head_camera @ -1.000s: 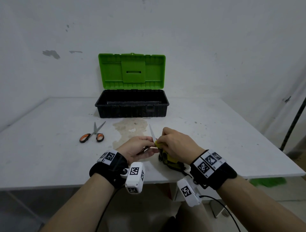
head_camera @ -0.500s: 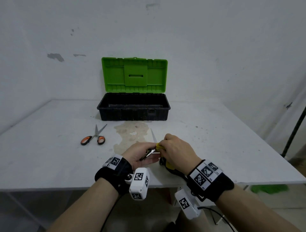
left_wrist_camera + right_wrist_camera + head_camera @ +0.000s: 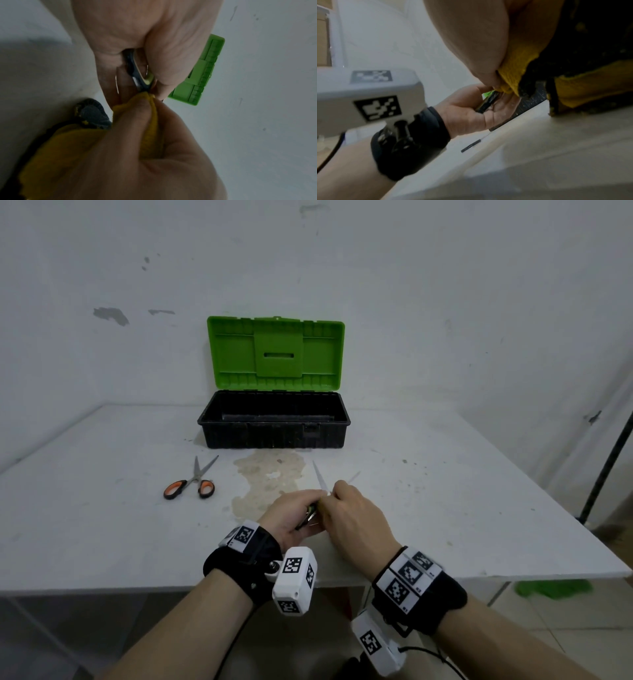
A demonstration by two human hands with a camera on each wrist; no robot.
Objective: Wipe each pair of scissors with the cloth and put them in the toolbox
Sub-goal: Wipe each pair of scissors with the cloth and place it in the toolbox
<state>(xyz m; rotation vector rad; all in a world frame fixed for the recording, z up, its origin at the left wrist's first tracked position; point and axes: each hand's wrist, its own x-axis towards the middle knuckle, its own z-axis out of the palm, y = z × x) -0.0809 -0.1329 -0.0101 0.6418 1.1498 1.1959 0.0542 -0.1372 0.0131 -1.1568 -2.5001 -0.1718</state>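
Observation:
My left hand grips the dark handles of a pair of scissors near the table's front edge; its blades point away, spread apart. My right hand pinches a yellow cloth around the scissors just past the handles. The cloth hangs under the right palm, mostly hidden in the head view. A second pair of scissors with orange handles lies on the table to the left. The toolbox, black with its green lid raised, stands at the back.
The white table carries a brownish stain between the hands and the toolbox. A wall stands right behind the box. A dark pole leans at the right, and something green lies on the floor below the table's right edge.
Both hands have shifted slightly away from me along the table. A second blade tip now shows to the right of my right hand. The orange scissors and toolbox have not moved.

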